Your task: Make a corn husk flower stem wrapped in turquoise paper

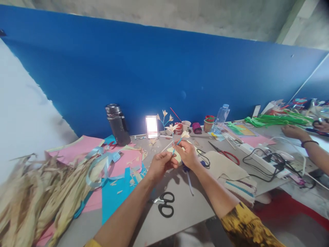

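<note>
Both of my hands meet over the middle of the table. My left hand [162, 164] pinches the lower part of a thin blue-wrapped flower stem [173, 150]. Just above it, my right hand [189, 155] has its fingers closed on the same stem. Pale, cream-coloured petals [185, 134] open at the top of the handled piece. Behind the hands stands a branching blue stem with several small cream flowers [165, 113]. Black-handled scissors [166, 204] lie below my hands on the table. Fingers partly hide where the stem is gripped.
Dried corn husks [33, 192] pile up at left beside pink and blue sheets [113, 195]. A dark thermos [117, 125], paper cup [186, 125] and clear bottle [221, 118] stand along the blue partition. Red-handled pliers [226, 155] and a power strip [264, 160] lie right, near another person's hand [293, 132].
</note>
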Demonstrator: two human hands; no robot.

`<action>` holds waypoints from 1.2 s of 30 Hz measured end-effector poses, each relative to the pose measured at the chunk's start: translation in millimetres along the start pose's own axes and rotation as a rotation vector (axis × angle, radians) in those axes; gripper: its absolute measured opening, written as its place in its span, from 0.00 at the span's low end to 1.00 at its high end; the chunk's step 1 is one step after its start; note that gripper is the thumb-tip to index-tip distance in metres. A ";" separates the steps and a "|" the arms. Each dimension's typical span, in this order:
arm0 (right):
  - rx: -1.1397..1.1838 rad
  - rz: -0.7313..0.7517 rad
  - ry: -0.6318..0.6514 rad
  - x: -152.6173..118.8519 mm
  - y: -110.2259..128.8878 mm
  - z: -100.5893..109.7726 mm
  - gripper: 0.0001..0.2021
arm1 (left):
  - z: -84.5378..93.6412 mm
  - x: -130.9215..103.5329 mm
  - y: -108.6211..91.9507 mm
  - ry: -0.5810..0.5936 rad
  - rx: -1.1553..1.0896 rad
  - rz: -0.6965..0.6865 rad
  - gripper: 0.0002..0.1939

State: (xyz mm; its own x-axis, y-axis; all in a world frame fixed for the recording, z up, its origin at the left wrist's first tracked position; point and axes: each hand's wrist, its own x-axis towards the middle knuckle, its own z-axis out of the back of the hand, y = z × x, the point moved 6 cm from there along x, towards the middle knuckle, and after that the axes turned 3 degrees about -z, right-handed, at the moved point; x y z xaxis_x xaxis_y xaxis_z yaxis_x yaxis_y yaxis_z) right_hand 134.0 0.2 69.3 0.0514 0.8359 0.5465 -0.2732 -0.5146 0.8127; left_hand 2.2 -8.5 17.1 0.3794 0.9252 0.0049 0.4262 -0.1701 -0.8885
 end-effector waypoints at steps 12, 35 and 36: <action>-0.023 0.075 -0.024 -1.6 -0.5 -6.0 0.12 | 10.3 -0.2 -12.9 -0.119 0.361 -0.262 0.14; 0.107 -0.188 0.053 -4.7 -32.2 -27.0 0.11 | 32.9 2.9 -25.2 -0.305 0.471 -0.386 0.15; 0.115 -0.190 0.064 -4.0 -32.0 -26.8 0.10 | 30.9 2.9 -23.7 -0.305 0.502 -0.385 0.15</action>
State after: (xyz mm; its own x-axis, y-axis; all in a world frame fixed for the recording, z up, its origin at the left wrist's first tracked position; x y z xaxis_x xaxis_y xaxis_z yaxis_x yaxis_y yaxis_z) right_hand 116.8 18.4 35.7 0.0292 0.9285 0.3702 -0.1528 -0.3619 0.9196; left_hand -32.1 8.7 24.0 -0.0014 0.9546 0.2977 0.0252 0.2977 -0.9543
